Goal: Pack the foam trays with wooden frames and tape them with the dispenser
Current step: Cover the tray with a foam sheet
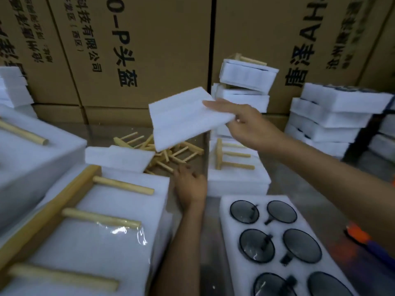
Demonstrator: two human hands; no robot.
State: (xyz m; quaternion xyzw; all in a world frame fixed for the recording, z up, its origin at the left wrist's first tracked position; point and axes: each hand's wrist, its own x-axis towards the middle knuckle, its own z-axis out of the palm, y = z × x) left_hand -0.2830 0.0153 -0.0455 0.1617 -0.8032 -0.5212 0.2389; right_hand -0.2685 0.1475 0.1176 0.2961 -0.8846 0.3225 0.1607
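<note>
My right hand (245,122) pinches a white foam sheet (183,118) by its right edge and holds it in the air above a loose pile of wooden frames (171,152). My left hand (189,185) reaches toward that pile, fingers apart, fingertips at a frame's peg, holding nothing. An open foam tray (235,274) with several round black pieces in its pockets lies at the bottom right. A packed foam block (96,242) with a wooden frame on top and clear tape sits at the bottom left. An orange and purple tape dispenser (363,240) lies at the right, partly behind my right forearm.
Tall cardboard boxes (139,50) wall off the back. Stacks of packed foam trays (333,120) stand at the right and behind centre (245,86). Another foam block with a frame (235,167) sits centre right. More foam (25,150) fills the left.
</note>
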